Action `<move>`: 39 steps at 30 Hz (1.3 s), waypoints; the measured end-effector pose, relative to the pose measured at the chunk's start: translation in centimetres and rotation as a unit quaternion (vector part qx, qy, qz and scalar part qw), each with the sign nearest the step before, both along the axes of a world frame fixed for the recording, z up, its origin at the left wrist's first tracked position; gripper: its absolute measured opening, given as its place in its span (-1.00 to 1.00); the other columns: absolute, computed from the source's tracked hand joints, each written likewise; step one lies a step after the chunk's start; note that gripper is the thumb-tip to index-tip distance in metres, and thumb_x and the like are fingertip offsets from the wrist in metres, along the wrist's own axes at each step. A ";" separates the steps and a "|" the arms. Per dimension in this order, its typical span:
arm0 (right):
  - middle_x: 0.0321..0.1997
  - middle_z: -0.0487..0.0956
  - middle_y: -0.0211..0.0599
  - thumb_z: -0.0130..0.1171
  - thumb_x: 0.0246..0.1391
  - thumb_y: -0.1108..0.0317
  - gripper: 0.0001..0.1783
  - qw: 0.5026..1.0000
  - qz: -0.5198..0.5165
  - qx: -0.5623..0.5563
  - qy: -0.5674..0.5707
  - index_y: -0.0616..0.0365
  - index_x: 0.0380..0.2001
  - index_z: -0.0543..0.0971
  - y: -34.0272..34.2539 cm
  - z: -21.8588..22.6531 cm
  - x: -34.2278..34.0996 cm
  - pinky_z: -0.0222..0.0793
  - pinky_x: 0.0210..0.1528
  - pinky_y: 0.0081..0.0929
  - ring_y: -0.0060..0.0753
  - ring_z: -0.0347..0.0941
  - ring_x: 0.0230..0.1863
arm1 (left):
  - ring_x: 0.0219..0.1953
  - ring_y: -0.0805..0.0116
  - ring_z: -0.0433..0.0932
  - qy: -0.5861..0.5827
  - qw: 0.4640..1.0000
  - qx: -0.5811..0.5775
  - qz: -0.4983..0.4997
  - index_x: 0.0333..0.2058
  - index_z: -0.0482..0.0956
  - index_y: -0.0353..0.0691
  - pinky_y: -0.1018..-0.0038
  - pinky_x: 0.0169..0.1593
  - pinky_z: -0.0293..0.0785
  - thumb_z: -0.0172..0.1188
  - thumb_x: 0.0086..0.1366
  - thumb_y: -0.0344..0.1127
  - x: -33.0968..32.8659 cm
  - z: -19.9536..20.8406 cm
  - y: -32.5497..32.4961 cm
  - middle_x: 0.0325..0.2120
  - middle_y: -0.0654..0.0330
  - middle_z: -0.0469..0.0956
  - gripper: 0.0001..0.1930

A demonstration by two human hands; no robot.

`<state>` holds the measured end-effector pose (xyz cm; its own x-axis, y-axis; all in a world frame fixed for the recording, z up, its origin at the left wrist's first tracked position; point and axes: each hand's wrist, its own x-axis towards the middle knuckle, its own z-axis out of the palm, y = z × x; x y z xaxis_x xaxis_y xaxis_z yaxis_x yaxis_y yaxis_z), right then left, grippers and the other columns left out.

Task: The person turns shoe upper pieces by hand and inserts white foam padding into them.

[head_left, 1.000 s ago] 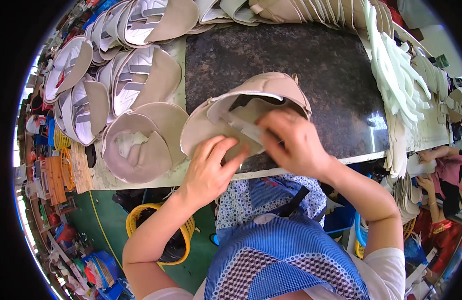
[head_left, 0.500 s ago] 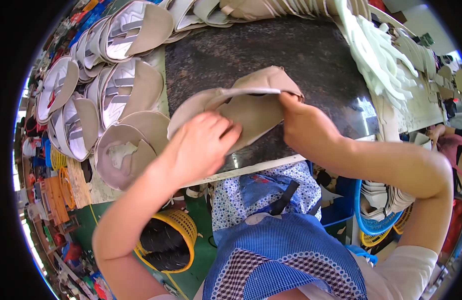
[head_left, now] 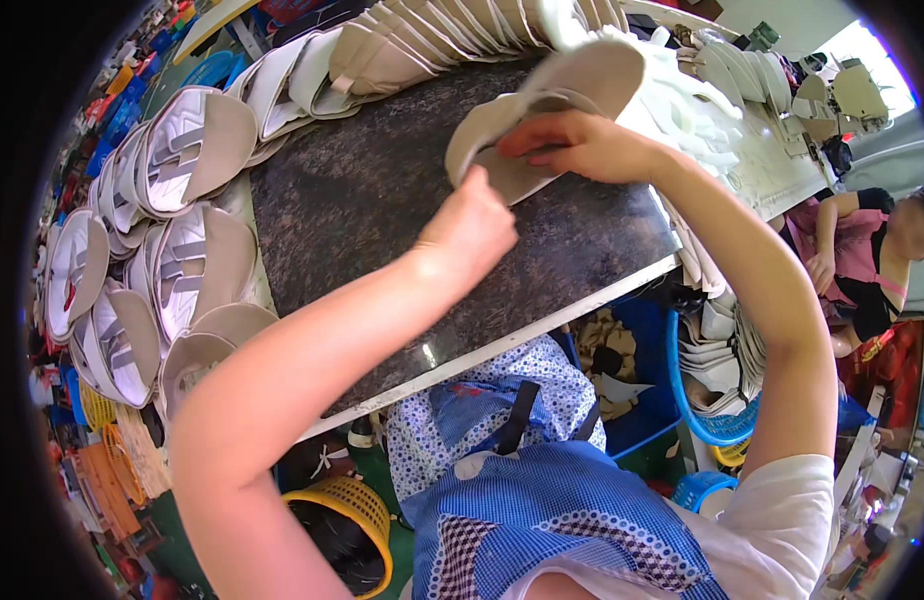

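A beige cap (head_left: 487,125) with a rounded brim is held above the far part of the dark tabletop, its brim pointing to the far right and slightly blurred. My left hand (head_left: 472,222) is closed, with the thumb and fingertips pinching the cap's near left edge. On the right side, my right hand (head_left: 582,148) reaches over the cap, its fingers bent into the opening and gripping the rim. Part of the cap's inside is hidden behind these fingers.
Stacked caps with white linings (head_left: 177,150) line the left edge of the dark table (head_left: 382,270). A long row of beige caps (head_left: 412,45) curves along the back. White strips (head_left: 682,110) lie far right. A yellow basket (head_left: 367,510) and blue bin (head_left: 632,435) stand below; another person (head_left: 862,250) sits at right.
Both hands have carried the cap away from me toward the table's far side. The cap has turned, so its brim now points far right. The view has shifted to the right.
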<state>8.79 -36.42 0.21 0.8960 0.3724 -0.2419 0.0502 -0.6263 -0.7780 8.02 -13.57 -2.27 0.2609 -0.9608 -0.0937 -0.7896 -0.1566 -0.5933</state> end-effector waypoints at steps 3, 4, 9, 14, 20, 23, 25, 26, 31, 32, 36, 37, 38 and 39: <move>0.29 0.44 -0.17 0.00 0.03 0.66 -0.32 0.985 -0.014 0.171 -0.002 0.32 0.30 0.31 0.4 -1.4 -2.2 0.25 0.42 -0.36 -0.31 0.37 0.32 | -0.25 0.28 0.58 0.034 0.996 -0.050 -0.059 -0.32 0.68 -0.25 0.31 -0.01 0.42 0.16 0.08 -0.30 1.8 0.2 3.4 -0.39 0.16 0.62 -0.77; 0.28 0.45 -0.15 0.01 0.01 0.67 -0.32 0.992 -0.009 0.114 -0.049 0.29 0.29 0.33 1.3 -1.7 -3.0 0.30 0.38 -0.36 -0.32 0.39 0.31 | -0.25 0.28 0.58 0.033 0.997 -0.043 -0.057 -0.32 0.68 -0.25 0.31 -0.01 0.42 0.16 0.08 -0.30 1.6 0.2 4.0 -0.39 0.16 0.62 -0.77; 0.13 0.55 -0.10 0.20 -0.04 0.60 -0.54 0.966 0.031 -0.082 -0.241 0.24 0.02 0.54 2.8 -2.7 -4.5 0.48 0.10 -0.24 -0.08 0.53 0.11 | -0.15 0.13 0.58 0.229 0.959 -0.157 0.049 -0.28 0.58 -0.30 0.29 0.03 0.45 0.28 0.11 -0.28 0.6 0.8 3.0 -0.24 0.06 0.52 -0.75; 0.04 0.60 -0.09 0.24 -0.04 0.58 -0.73 0.962 0.009 -0.030 -0.273 0.30 -0.19 0.59 3.0 -4.0 -4.2 0.47 0.06 -0.20 0.02 0.53 0.04 | -0.16 0.01 0.58 0.358 0.873 -0.311 0.113 -0.23 0.52 -0.29 0.19 -0.09 0.54 0.31 0.19 -0.19 1.3 -0.9 2.1 -0.17 0.06 0.50 -0.69; -0.36 0.62 0.02 0.12 0.12 0.44 -0.89 0.910 -0.210 -0.112 -0.338 0.20 -0.32 0.60 5.9 -5.0 -4.2 0.51 -0.20 -0.08 0.14 0.58 -0.30 | -0.18 0.00 0.62 0.420 0.818 -0.325 0.220 -0.04 0.53 -0.12 0.17 -0.14 0.56 0.28 0.24 -0.16 1.3 -1.2 1.7 -0.10 0.14 0.55 -0.65; -0.29 0.63 -0.01 0.14 0.09 0.45 -0.87 0.927 -0.178 -0.053 -0.325 0.19 -0.28 0.60 4.9 -5.4 -5.0 0.51 -0.19 -0.10 0.10 0.58 -0.24 | -0.12 0.00 0.60 0.416 0.829 -0.326 0.185 -0.08 0.59 -0.14 0.19 -0.08 0.55 0.33 0.18 -0.24 2.1 -1.5 2.7 -0.13 0.10 0.57 -0.67; -0.22 0.63 -0.04 0.15 0.08 0.45 -0.85 0.923 -0.104 -0.046 -0.367 0.19 -0.25 0.60 3.8 -5.9 -6.8 0.51 -0.18 -0.13 0.07 0.59 -0.21 | -0.07 -0.01 0.57 0.370 0.851 -0.369 -0.057 -0.18 0.66 -0.18 0.20 0.00 0.52 0.39 0.10 -0.36 3.1 -0.6 4.1 -0.14 0.06 0.56 -0.73; -0.15 0.63 -0.07 0.16 0.07 0.46 -0.82 0.912 -0.028 -0.039 -0.408 0.19 -0.22 0.60 3.4 -6.0 -7.4 0.51 -0.17 -0.15 0.05 0.59 -0.18 | -0.04 0.00 0.54 0.402 0.831 -0.365 -0.122 -0.25 0.70 -0.19 0.22 0.05 0.50 0.40 0.03 -0.47 3.7 0.5 4.2 -0.13 0.04 0.56 -0.76; -0.13 0.55 -0.14 0.25 0.02 0.40 -0.73 0.927 0.034 -0.092 -0.363 0.14 -0.16 0.60 3.7 -4.5 -7.3 0.53 -0.18 -0.18 0.00 0.55 -0.16 | -0.05 0.08 0.55 0.412 0.872 -0.258 -0.063 -0.23 0.67 -0.17 0.27 0.01 0.52 0.30 0.02 -0.53 4.2 0.1 5.5 -0.16 0.14 0.56 -0.72; -0.16 0.52 -0.13 0.27 0.00 0.40 -0.65 0.930 0.007 -0.130 -0.344 0.13 -0.08 0.58 5.1 -4.3 -7.6 0.51 -0.15 -0.17 -0.01 0.52 -0.14 | -0.07 0.11 0.55 0.365 0.911 -0.182 -0.058 -0.22 0.67 -0.16 0.29 0.00 0.53 0.28 0.00 -0.53 4.2 0.0 6.5 -0.16 0.18 0.56 -0.70; -0.39 0.45 -0.26 0.34 -0.03 0.39 -0.82 0.874 0.000 -0.155 -0.461 0.15 -0.36 0.55 10.3 -3.7 -8.0 0.43 -0.35 -0.20 -0.12 0.46 -0.34 | -0.13 0.13 0.53 0.313 0.901 -0.284 -0.102 -0.13 0.66 -0.11 0.26 0.01 0.50 0.27 -0.05 -0.54 2.1 3.3 9.9 -0.17 0.24 0.54 -0.58; -0.46 0.41 -0.23 0.35 -0.05 0.44 -0.82 0.880 0.003 -0.102 -0.464 0.17 -0.41 0.52 11.6 -2.6 -8.6 0.39 -0.40 -0.19 -0.09 0.44 -0.43 | -0.13 0.13 0.52 0.280 0.892 -0.326 -0.137 -0.12 0.66 -0.11 0.27 0.04 0.49 0.28 -0.06 -0.56 1.4 4.2 11.3 -0.17 0.22 0.53 -0.56; -0.52 0.39 -0.20 0.35 -0.03 0.48 -0.81 0.894 0.009 -0.054 -0.445 0.21 -0.46 0.48 12.5 -1.4 -9.1 0.34 -0.44 -0.19 -0.07 0.42 -0.48 | -0.08 0.15 0.53 0.254 0.885 -0.372 -0.113 -0.07 0.63 -0.14 0.30 0.11 0.46 0.28 -0.02 -0.57 0.3 6.3 13.4 -0.14 0.21 0.53 -0.54; -0.56 0.45 -0.23 0.32 0.02 0.48 -0.83 0.896 0.002 -0.015 -0.444 0.15 -0.47 0.48 13.9 -0.2 -9.4 0.36 -0.50 -0.22 -0.11 0.45 -0.55 | -0.03 0.18 0.54 0.222 0.876 -0.418 -0.095 -0.02 0.60 -0.17 0.32 0.17 0.43 0.27 0.02 -0.59 -0.8 8.4 15.2 -0.11 0.20 0.54 -0.53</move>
<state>-0.61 -22.55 -0.04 0.7392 0.3807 0.5556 0.6429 -0.6445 -0.4137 7.27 1.60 6.09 0.2057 -0.7643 0.6112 -0.9722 -0.2311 0.0383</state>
